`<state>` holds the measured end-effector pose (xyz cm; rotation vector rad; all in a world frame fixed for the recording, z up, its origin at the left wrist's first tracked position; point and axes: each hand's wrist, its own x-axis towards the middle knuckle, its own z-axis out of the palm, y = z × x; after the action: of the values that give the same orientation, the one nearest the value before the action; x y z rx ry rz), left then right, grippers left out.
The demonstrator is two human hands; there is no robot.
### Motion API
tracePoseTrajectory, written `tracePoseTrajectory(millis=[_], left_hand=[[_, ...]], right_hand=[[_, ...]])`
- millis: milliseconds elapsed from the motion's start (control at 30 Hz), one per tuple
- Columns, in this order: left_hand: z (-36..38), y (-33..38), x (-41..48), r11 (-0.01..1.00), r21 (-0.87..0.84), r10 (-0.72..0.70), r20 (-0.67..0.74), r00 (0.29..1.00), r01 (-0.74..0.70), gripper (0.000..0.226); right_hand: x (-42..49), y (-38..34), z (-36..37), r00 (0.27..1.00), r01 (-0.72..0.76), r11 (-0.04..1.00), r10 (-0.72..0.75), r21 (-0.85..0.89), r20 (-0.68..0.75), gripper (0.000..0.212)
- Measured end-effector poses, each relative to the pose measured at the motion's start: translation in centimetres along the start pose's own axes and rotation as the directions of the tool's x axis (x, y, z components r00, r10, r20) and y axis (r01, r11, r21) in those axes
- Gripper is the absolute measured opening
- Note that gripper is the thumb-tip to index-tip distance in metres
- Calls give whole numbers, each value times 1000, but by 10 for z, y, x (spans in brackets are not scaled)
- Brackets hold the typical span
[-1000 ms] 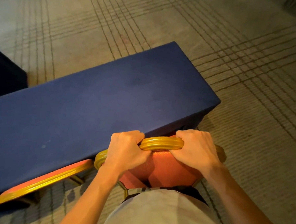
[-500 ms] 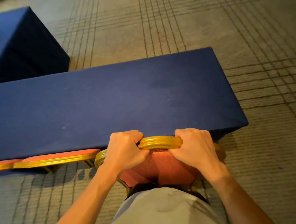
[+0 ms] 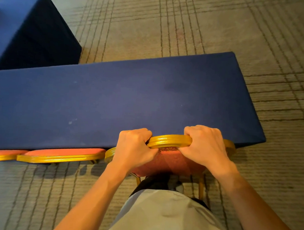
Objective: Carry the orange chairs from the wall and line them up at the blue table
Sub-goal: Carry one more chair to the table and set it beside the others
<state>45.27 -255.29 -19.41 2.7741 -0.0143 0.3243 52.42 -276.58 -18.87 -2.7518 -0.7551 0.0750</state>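
An orange chair (image 3: 170, 161) with a gold frame stands right in front of me, its back against the near edge of the blue table (image 3: 124, 99). My left hand (image 3: 133, 147) and my right hand (image 3: 204, 145) both grip the gold top rail of its back. Its seat is hidden under the table. To its left, the backs of two more orange chairs (image 3: 61, 154) line the same table edge, the farther one cut off by the frame.
A second blue-covered table (image 3: 28, 31) stands at the far left, behind the long one. Beige carpet with a dark grid pattern (image 3: 187, 23) surrounds the tables. My pale shirt fills the bottom middle of the view.
My view has swung to the left and up, so the second blue table and more chair backs show. Both hands keep the same grip on the chair's top rail.
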Motion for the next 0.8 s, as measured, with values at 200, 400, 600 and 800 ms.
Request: tracePoseTrajectory(millis=[200, 400, 600, 800], left_hand=[[15, -28, 6, 1000, -7, -12, 39, 999, 12, 35], [32, -45, 9, 999, -8, -32, 67, 997, 33, 36], [34, -48, 19, 999, -10, -44, 45, 998, 44, 33], [40, -44, 15, 1000, -9, 18, -39, 999, -18, 36]], right_hand=[[20, -11, 16, 996, -3, 999, 7, -51, 84, 25], [32, -8, 35, 998, 30, 997, -26, -67, 58, 35], [45, -5, 34, 996, 51, 998, -48, -44, 79, 29], [33, 1, 42, 998, 47, 998, -45, -39, 47, 36]])
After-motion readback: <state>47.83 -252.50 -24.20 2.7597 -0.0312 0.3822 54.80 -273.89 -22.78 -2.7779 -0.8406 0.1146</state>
